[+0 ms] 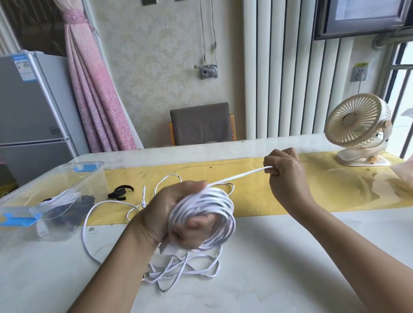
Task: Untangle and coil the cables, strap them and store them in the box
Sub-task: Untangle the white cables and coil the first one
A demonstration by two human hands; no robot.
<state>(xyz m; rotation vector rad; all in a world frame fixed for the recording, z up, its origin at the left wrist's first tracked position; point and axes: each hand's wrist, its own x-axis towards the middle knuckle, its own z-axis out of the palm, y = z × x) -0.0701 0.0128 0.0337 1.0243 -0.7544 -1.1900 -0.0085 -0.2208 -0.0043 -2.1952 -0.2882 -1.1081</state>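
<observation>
The cable [237, 177] was white, flat and thin, with small dark print at intervals along it. Much of it was wound into a coil [213, 204] of many close turns, blurred in places. The remaining length lay loose on the table [278, 266]: a tangle of loops directly under the coil, a long loop curving out to the left, and smaller loops on the yellow runner [329, 185] behind.

The coil sat around the left hand [165, 213], raised above the table near its middle, the turns passing over the palm side and around the fingers. From the top of the coil one strand ran taut, up and to the right, into the right hand [287, 171], which was held higher and farther back, above the runner.

The left hand was curled, its fingers bent through the coil and gripping the turns. The right hand was closed in a fist on the taut strand, which entered at the thumb side.

A clear box [21, 195] with blue clips stood at the table's left edge, holding white and black cables. A black strap [121, 191] lay curled on the runner just right of the box, apart from both hands. A cream fan [358, 125] stood at the far right.
</observation>
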